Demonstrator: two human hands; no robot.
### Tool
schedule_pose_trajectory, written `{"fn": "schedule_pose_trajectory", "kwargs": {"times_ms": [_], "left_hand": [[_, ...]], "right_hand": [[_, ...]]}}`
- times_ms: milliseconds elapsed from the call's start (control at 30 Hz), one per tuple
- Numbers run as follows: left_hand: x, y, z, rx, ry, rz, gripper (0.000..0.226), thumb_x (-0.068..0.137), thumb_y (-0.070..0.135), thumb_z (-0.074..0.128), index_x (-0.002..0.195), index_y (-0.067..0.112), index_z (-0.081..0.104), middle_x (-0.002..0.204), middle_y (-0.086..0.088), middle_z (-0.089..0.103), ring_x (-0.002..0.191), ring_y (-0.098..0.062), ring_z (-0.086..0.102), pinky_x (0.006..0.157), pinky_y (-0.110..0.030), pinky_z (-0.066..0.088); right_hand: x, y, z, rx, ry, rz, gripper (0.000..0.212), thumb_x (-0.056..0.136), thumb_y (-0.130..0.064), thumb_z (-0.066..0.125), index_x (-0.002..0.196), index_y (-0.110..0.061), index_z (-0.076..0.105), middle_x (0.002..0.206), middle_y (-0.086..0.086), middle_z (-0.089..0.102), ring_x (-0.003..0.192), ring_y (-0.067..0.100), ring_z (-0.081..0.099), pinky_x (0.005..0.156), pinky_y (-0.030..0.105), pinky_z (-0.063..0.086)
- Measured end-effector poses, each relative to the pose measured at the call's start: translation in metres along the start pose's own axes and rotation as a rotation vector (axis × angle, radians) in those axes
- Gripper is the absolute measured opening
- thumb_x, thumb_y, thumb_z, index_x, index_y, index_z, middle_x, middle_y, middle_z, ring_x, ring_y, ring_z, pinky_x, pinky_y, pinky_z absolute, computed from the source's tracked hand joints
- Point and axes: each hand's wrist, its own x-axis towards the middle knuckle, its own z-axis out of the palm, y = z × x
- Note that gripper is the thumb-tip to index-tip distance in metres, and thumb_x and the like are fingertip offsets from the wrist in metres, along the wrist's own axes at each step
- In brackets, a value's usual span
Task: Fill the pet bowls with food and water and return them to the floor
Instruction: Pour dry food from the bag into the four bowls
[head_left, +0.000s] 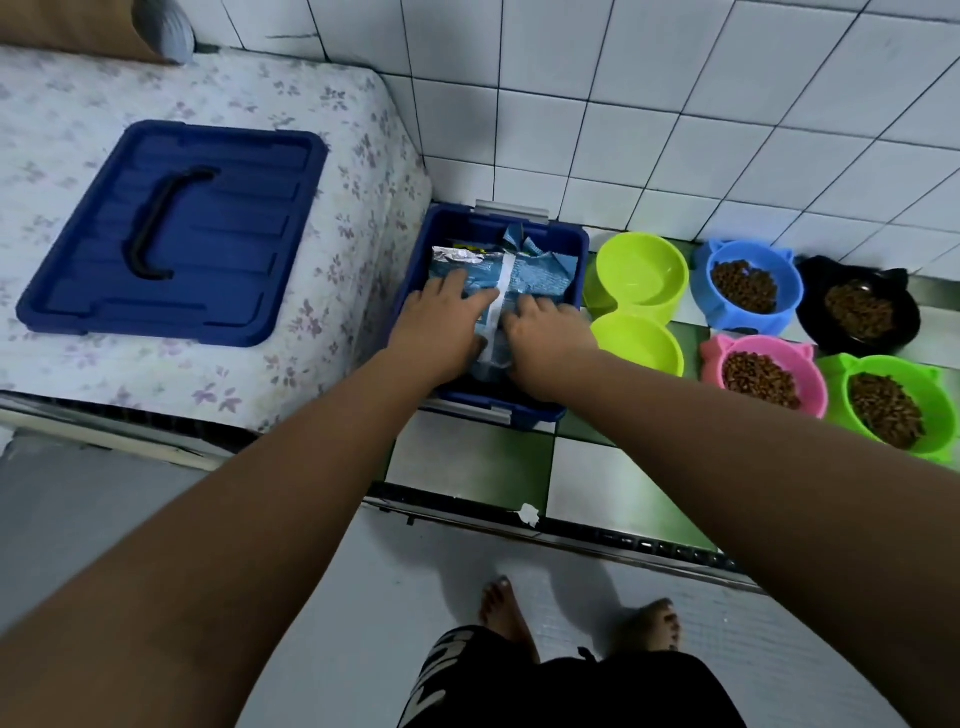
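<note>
**A:** Both arms are reaching down into the blue storage bin (530, 413). The left hand (441, 319) lies flat with its fingers spread, pressing on the food bag (524, 270). The right hand (548, 335) sits just beside it on the same bag with its fingers bent. I cannot tell whether it pinches the fold or only rests there.

**B:** So the bag is right under both palms, inside the bin. Where are the bowls?

**A:** All off to the right of the right hand, on the floor tiles (587, 467). The lime twin bowl (654, 306) is nearest, just beside the bin. Beyond it are the blue bowl (753, 323) and the pink bowl (763, 344), and farthest out the black bowl (810, 296) and the green bowl (831, 400).

**B:** Filled?

**A:** Those four each show brown kibble (743, 286), so I'd call the food part done. The twin bowl is harder. Its far basin has a faint sheen that may be water, and the near basin I can't read.

**B:** And what's left?

**A:** My judgement is that it's tidying up. The bag looks like it's being tucked away, and the bin's lid (234, 249) lies well to the left of the left hand on the bed (322, 130), not yet back on
</note>
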Motion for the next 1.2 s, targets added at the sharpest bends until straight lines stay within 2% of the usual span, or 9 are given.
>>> {"fn": "schedule_pose_trajectory", "kwargs": {"times_ms": [133, 200, 400, 533, 600, 667, 833, 967, 1200], "left_hand": [[0.002, 0.003, 0.004, -0.019, -0.184, -0.02, 0.053, 0.097, 0.035, 0.056, 0.148, 0.027, 0.046, 0.152, -0.014, 0.031, 0.134, -0.038, 0.038, 0.102, -0.048, 0.041], [-0.001, 0.003, 0.007, -0.055, -0.202, -0.041, 0.052, 0.097, 0.035, 0.056, 0.147, 0.026, 0.047, 0.15, -0.013, 0.031, 0.132, -0.038, 0.04, 0.1, -0.049, 0.043], [-0.007, 0.005, -0.005, -0.116, -0.154, -0.047, 0.046, 0.094, 0.037, 0.059, 0.138, 0.023, 0.055, 0.14, -0.013, 0.049, 0.125, -0.035, 0.049, 0.097, -0.049, 0.048], [-0.016, 0.018, -0.023, -0.166, -0.015, -0.038, 0.024, 0.097, 0.038, 0.056, 0.109, 0.021, 0.069, 0.111, -0.006, 0.067, 0.097, -0.029, 0.064, 0.082, -0.041, 0.055], [-0.016, 0.03, -0.033, -0.197, 0.066, -0.001, 0.018, 0.097, 0.036, 0.055, 0.089, 0.022, 0.063, 0.091, -0.002, 0.065, 0.084, -0.025, 0.062, 0.071, -0.037, 0.051], [-0.013, 0.044, -0.04, -0.24, 0.11, 0.045, 0.018, 0.098, 0.033, 0.052, 0.083, 0.023, 0.054, 0.084, 0.001, 0.06, 0.08, -0.025, 0.06, 0.069, -0.038, 0.048], [-0.006, 0.079, -0.051, -0.298, 0.17, 0.167, 0.01, 0.096, 0.03, 0.053, 0.094, 0.022, 0.057, 0.089, 0.0, 0.061, 0.086, -0.025, 0.06, 0.076, -0.044, 0.052], [-0.004, 0.11, -0.053, -0.372, 0.178, 0.217, 0.029, 0.094, 0.032, 0.061, 0.12, 0.02, 0.064, 0.108, -0.004, 0.063, 0.097, -0.023, 0.06, 0.084, -0.043, 0.051], [-0.011, 0.166, -0.046, -0.47, 0.196, 0.289, 0.033, 0.093, 0.028, 0.068, 0.123, 0.016, 0.065, 0.112, -0.008, 0.065, 0.104, -0.022, 0.066, 0.091, -0.044, 0.054]], "right_hand": [[0.001, -0.005, 0.006, -0.129, -0.068, -0.038, 0.054, 0.091, -0.044, 0.056, 0.138, -0.019, 0.048, 0.133, 0.007, 0.056, 0.12, 0.025, 0.056, 0.101, 0.04, 0.037], [0.001, -0.004, 0.006, -0.116, -0.069, -0.051, 0.048, 0.09, -0.045, 0.057, 0.132, -0.021, 0.051, 0.127, 0.004, 0.061, 0.115, 0.024, 0.06, 0.099, 0.039, 0.038], [-0.002, 0.003, -0.003, 0.077, -0.01, -0.084, 0.044, 0.091, -0.042, 0.056, 0.128, -0.018, 0.053, 0.126, 0.008, 0.062, 0.116, 0.028, 0.058, 0.098, 0.038, 0.039], [-0.013, 0.015, -0.011, 0.338, 0.082, -0.07, 0.033, 0.09, -0.032, 0.057, 0.12, -0.019, 0.06, 0.122, 0.009, 0.063, 0.111, 0.031, 0.061, 0.09, 0.038, 0.049], [-0.021, 0.022, -0.012, 0.448, 0.169, -0.056, 0.024, 0.088, -0.025, 0.057, 0.108, -0.015, 0.063, 0.111, 0.012, 0.065, 0.102, 0.034, 0.063, 0.083, 0.04, 0.053], [-0.03, 0.031, -0.013, 0.534, 0.271, -0.022, 0.018, 0.085, -0.019, 0.058, 0.1, -0.011, 0.064, 0.101, 0.013, 0.063, 0.093, 0.035, 0.062, 0.076, 0.04, 0.052], [-0.056, 0.063, -0.012, 0.642, 0.405, 0.084, 0.018, 0.082, -0.017, 0.061, 0.099, -0.011, 0.064, 0.101, 0.01, 0.063, 0.097, 0.032, 0.059, 0.077, 0.042, 0.051], [-0.08, 0.091, -0.005, 0.661, 0.463, 0.182, 0.022, 0.086, -0.024, 0.062, 0.104, -0.013, 0.062, 0.106, 0.007, 0.062, 0.098, 0.03, 0.059, 0.077, 0.043, 0.052], [-0.127, 0.141, 0.015, 0.668, 0.478, 0.302, 0.028, 0.086, -0.025, 0.065, 0.111, -0.013, 0.063, 0.11, 0.006, 0.063, 0.103, 0.025, 0.059, 0.086, 0.04, 0.051]]}}
